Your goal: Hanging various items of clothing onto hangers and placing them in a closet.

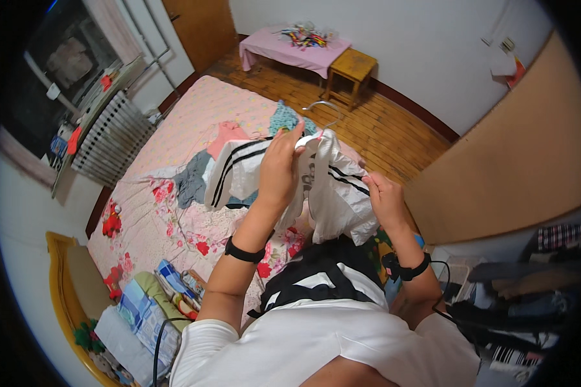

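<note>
A white jacket (346,208) with black stripes on its sleeves hangs in front of me on a clothes hanger (327,107), whose metal hook rises above the collar. My left hand (281,167) is at the collar and the left shoulder, with its fingers extended and the thumb against the cloth. Part of its hold is hidden behind the hand. Between thumb and fingers, my right hand (386,197) pinches the striped sleeve near the shoulder. Beneath the jacket, a grey garment (193,179), a pink garment (228,133) and a teal patterned garment (283,117) lie on the bed (174,126).
Folded bedding (140,309) is stacked by the headboard (58,271). A radiator (114,138) stands under the window at left. Beyond the bed are a pink-covered table (266,46) and a wooden stool (353,63). A large brown panel (503,159) and shelved clothes (523,280) occupy the right.
</note>
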Demonstrator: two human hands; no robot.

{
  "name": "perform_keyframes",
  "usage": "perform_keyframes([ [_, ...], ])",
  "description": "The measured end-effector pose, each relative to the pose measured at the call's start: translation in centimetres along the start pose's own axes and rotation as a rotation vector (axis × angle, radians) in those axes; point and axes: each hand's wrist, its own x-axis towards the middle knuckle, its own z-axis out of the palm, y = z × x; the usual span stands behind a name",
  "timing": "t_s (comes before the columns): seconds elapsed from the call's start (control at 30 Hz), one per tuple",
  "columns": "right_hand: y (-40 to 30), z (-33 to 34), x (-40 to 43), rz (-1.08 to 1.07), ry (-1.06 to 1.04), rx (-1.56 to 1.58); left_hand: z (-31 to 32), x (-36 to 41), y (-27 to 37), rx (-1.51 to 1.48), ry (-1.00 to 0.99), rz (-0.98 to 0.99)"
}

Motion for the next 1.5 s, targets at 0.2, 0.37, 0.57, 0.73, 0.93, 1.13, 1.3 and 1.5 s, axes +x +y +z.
perform_keyframes([
  [0.2,2.3,-4.8,-5.5,0.287,0.191,0.108,4.3,-0.5,8.7,-0.418,-0.009,0.256],
  [0.37,2.0,-10.6,-9.5,0.343,0.346,0.085,6.7,-2.3,13.0,-0.628,-0.168,0.466],
  [0.57,1.8,-18.4,-16.0,0.458,0.481,0.145,11.5,-3.6,18.2,-0.641,-0.374,0.229],
  [0.73,-0.7,-25.2,-24.2,0.539,0.495,0.597,14.9,-5.7,25.6,-0.705,-0.537,0.338],
  [0.93,-6.5,-32.5,-34.9,0.577,0.836,0.523,16.7,-10.4,36.8,-0.928,-0.73,0.517],
  [1.13,-14.0,-36.5,-46.2,0.719,1.243,0.253,17.1,-16.8,49.7,-1.204,-0.909,0.686],
  [1.3,-21.4,-36.4,-53.0,0.778,1.508,0.047,15.3,-22.6,58.2,-1.429,-1.09,0.824],
  [1.5,-27.5,-36.7,-58.5,0.726,1.632,-0.227,12.7,-28.9,65.0,-1.621,-1.256,0.931],
])
